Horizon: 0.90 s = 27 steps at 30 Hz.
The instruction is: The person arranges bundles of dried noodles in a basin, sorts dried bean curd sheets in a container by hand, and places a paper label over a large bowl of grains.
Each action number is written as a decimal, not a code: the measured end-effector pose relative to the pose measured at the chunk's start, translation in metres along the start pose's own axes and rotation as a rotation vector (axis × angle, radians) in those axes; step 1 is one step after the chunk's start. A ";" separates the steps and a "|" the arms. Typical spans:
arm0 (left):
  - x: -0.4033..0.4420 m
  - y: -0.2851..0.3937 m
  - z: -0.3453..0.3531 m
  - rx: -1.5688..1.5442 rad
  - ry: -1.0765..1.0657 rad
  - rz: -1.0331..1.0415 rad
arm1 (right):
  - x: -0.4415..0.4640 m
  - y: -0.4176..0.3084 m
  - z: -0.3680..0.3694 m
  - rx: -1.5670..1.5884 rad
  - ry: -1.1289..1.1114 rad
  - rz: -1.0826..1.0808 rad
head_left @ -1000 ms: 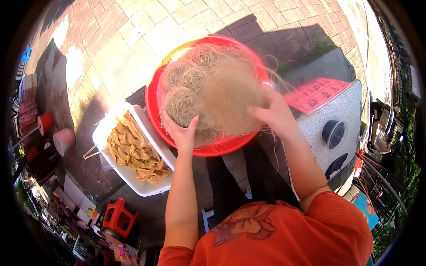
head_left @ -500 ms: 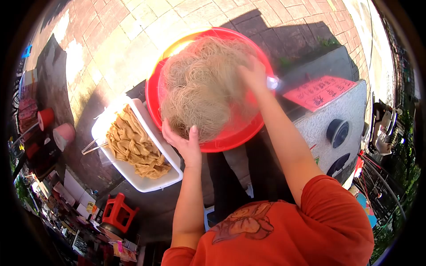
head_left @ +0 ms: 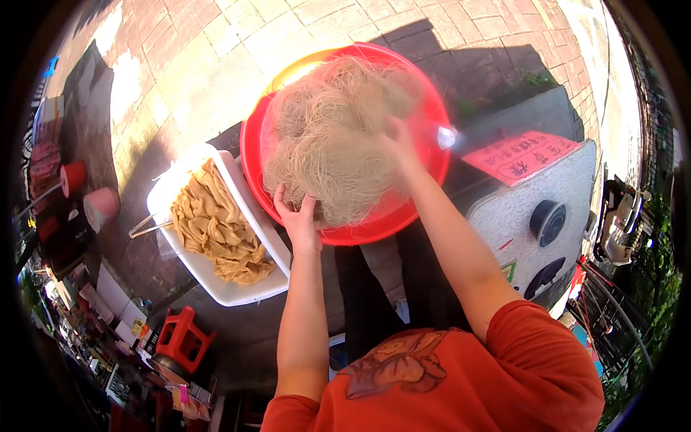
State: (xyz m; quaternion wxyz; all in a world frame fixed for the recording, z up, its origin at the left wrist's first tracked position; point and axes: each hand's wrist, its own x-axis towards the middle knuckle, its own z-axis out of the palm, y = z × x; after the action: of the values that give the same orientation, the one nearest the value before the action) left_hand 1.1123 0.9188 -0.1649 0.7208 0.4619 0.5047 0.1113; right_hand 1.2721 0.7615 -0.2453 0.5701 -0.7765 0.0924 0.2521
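Across the sunlit paving (head_left: 194,65), dark shadows cut in sharp, and over on the right stands a speckled grey box (head_left: 497,212). Centre stage, it's the big red basin (head_left: 363,235), and what a load inside: a great tangled heap of thin pale strands (head_left: 327,137)! Tight to its left sits a white tub (head_left: 234,294), tilted in view, carrying soft, folded tan pieces (head_left: 219,230). Lower left, a red stool (head_left: 183,338); on the box, a pink sign (head_left: 518,155) with dark handwriting. Now the hands! The left hand (head_left: 296,214) is at the heap's near-left edge, thumb and fingers spread against the strands. The right hand (head_left: 399,147) works the far side, all blur; whether its fingers grip strands, I can't tell.
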 end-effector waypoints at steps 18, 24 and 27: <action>-0.020 -0.055 0.061 0.482 -0.090 0.137 | 0.048 -0.052 -0.074 -0.173 -0.504 0.138; -0.039 -0.029 0.013 0.710 0.018 0.280 | 0.051 -0.067 -0.101 0.008 -0.572 0.255; -0.005 -0.040 -0.023 0.637 0.312 0.234 | 0.027 -0.078 -0.097 -0.042 -0.327 0.228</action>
State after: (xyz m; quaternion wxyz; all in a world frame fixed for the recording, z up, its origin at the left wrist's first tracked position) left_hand 1.0789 0.9064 -0.1948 0.4375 0.6952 0.5616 0.0994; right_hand 1.3568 0.7010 -0.1716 0.5288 -0.7215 0.0804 0.4397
